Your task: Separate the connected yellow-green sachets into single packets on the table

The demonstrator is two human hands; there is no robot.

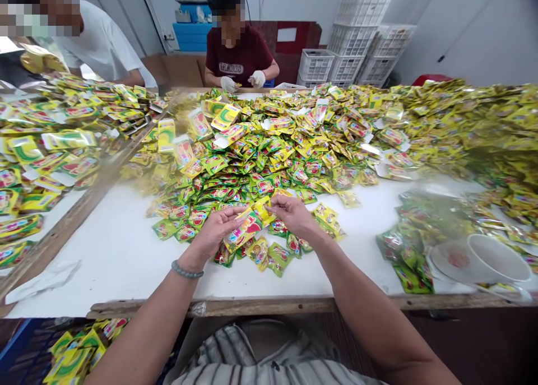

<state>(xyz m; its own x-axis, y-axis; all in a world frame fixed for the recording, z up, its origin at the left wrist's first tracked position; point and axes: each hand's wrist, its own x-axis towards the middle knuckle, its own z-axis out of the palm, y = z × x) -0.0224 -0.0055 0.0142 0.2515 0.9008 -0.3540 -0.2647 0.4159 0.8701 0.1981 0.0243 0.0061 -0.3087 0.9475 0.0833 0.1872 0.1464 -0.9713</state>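
In front of me my left hand (221, 228) is closed around a small printed candy box (242, 232), yellow with a red heart, tilted up to the right. My right hand (292, 214) pinches a yellow candy packet (263, 210) at the box's upper right end; whether part of it sits inside the box is hidden. Loose green and yellow candy packets (279, 258) lie on the white table just below and around both hands. Beyond my fingers rises a large heap of similar packets (260, 161), with several flat boxes (227, 116) on top.
A wooden strip (84, 205) divides the table at left, with a pile of boxes (67, 163) beyond it. A white cup (500, 261) stands at right. Below left is a blue crate (25, 351) holding boxes. Two people are across the table, one wearing white gloves (257, 79).
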